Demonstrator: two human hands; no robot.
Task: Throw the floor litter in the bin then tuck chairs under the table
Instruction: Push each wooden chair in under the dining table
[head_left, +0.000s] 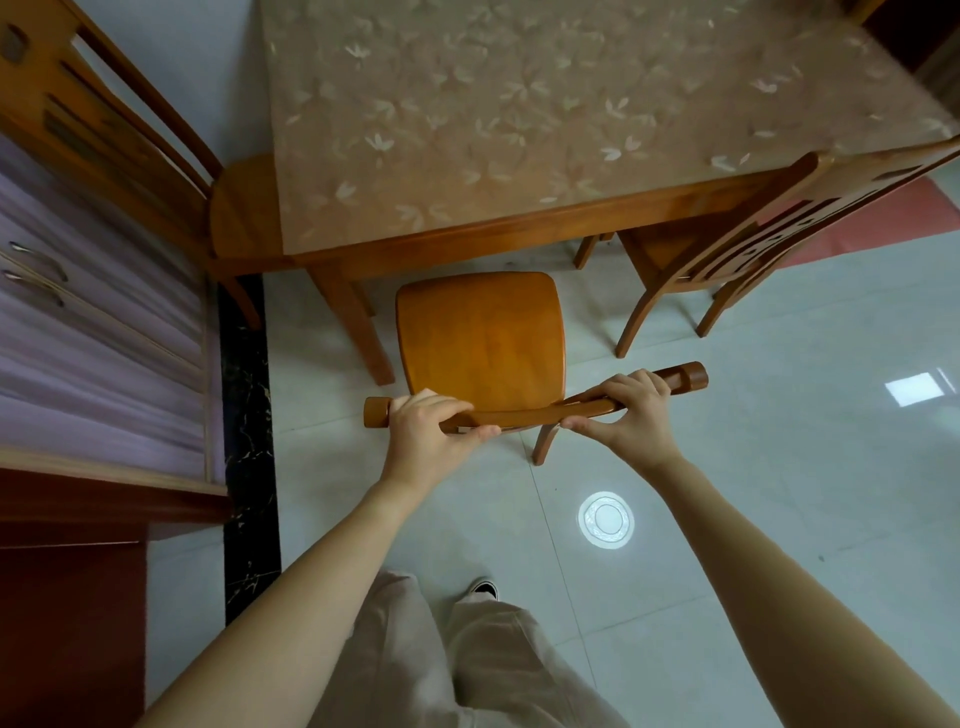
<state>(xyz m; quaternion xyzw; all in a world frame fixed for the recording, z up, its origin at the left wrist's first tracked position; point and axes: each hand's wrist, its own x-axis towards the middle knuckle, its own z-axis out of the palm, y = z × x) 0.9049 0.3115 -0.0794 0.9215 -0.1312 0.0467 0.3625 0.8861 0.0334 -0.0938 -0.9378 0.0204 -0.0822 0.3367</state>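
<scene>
A wooden chair (480, 332) stands in front of me, its seat facing the table and just short of the table's front edge. My left hand (426, 431) grips the left part of its top rail. My right hand (631, 410) grips the right part of the same rail. The wooden table (467, 239) carries a brown flowered cover. A second chair (769, 228) stands at the right with its seat partly under the table. A third chair (104, 130) sits at the table's left side with its seat partly under the top. No litter or bin shows.
A cabinet with pale drawers (98, 332) stands close on the left, with a black floor strip (249, 415) beside it. The pale tiled floor (779, 467) reflects a round ceiling lamp. A red mat (883, 213) lies beyond the right chair. My legs stand behind the chair.
</scene>
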